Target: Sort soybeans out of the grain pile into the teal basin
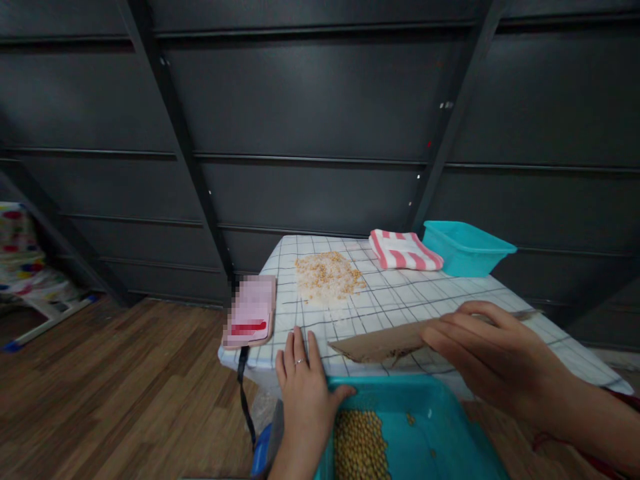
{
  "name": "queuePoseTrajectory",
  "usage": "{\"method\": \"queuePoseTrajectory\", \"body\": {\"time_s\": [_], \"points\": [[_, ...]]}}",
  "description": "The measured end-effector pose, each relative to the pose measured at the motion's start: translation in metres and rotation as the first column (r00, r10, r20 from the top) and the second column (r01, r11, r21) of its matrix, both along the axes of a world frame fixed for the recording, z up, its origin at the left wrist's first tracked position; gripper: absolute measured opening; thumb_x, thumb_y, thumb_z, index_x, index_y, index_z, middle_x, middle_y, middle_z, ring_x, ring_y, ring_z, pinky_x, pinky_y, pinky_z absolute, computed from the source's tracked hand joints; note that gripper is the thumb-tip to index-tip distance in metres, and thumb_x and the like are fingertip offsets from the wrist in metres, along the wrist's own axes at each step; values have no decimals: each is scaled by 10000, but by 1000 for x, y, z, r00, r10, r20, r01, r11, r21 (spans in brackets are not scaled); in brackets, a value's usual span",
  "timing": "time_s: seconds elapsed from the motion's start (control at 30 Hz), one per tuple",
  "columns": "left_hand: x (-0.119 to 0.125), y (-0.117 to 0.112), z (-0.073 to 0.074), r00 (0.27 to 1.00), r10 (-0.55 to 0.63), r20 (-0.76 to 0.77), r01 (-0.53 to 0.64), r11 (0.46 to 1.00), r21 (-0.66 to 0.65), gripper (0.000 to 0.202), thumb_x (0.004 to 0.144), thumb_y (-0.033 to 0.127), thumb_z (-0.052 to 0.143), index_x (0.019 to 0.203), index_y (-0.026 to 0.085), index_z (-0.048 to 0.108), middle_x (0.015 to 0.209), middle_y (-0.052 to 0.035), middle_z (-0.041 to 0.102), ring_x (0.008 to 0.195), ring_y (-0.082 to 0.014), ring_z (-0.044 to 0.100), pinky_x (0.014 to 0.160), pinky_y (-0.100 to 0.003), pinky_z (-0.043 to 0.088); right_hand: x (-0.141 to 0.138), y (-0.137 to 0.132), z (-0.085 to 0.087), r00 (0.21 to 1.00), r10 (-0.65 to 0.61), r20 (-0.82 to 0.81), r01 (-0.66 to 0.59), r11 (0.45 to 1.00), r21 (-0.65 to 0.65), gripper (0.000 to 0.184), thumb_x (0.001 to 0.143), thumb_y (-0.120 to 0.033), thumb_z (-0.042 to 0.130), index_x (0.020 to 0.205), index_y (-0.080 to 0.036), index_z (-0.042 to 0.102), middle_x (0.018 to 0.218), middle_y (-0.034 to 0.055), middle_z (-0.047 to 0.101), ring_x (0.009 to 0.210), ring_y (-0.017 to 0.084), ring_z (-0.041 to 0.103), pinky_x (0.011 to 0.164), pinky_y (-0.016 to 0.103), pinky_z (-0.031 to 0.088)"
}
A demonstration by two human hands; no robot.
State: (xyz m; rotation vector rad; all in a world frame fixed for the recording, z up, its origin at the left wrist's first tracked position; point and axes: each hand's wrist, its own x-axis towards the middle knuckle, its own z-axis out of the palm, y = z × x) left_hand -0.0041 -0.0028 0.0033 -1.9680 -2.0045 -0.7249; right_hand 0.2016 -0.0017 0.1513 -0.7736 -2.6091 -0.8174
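My right hand [495,353] grips a flat strip of brown cardboard [390,341], its lower edge at the front of the checked tablecloth. Fingers stretched out, my left hand [305,380] lies at the table's front edge, with the thumb over the rim of a teal basin [400,383]. Green-brown beans [361,443] gather in the left part of that basin, and a few loose ones lie on its floor. Farther back on the cloth is a spread pile of white grains mixed with yellow pieces [330,275]. The basin's near side is cut off by the frame.
A pink phone-like case [253,313] with a black strap lies at the table's left edge. Toward the back right are a folded pink-and-white striped towel [405,251] and a second teal basin [465,250]. A dark panelled wall [310,100] stands behind the table [360,320].
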Motion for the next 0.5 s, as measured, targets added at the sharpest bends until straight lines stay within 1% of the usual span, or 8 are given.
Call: {"method": "queuePoseTrajectory", "body": {"time_s": [0.13, 0.27, 0.37, 0.5], "points": [[1, -1, -1, 1000, 10, 0, -10, 1000, 9, 872, 496, 446, 665, 1210, 73, 330, 1290, -228, 343, 1185, -348, 300, 929, -532, 286, -2, 3, -1, 1000, 4, 1, -4, 998, 55, 246, 822, -62, 245, 785, -169, 464, 588, -3, 499, 540, 132, 411, 626, 303, 301], [1, -1, 0, 1000, 12, -8, -12, 1000, 6, 882, 481, 443, 674, 1205, 71, 335, 1287, -230, 347, 1181, -351, 306, 925, -525, 292, -4, 2, -3, 999, -24, 32, 23, 1000, 13, 264, 795, -26, 253, 725, -182, 454, 576, -10, 486, 524, 129, 392, 640, 307, 297], [1, -1, 1, 1000, 12, -12, -12, 1000, -2, 885, 477, 446, 677, 1203, 72, 338, 1287, -229, 348, 1183, -351, 303, 927, -523, 291, -3, -4, 0, 1000, -13, 1, 13, 1000, -24, 273, 801, -19, 247, 736, -183, 455, 589, -15, 492, 535, 125, 394, 664, 301, 301], [1, -1, 1, 1000, 13, -1, -13, 1000, -18, 892, 468, 438, 685, 1203, 71, 339, 1290, -231, 342, 1186, -353, 297, 932, -526, 285, -3, -10, 4, 999, 31, -37, -33, 997, -65, 278, 837, -56, 246, 691, -185, 444, 561, -22, 465, 511, 117, 369, 588, 275, 296]]}}
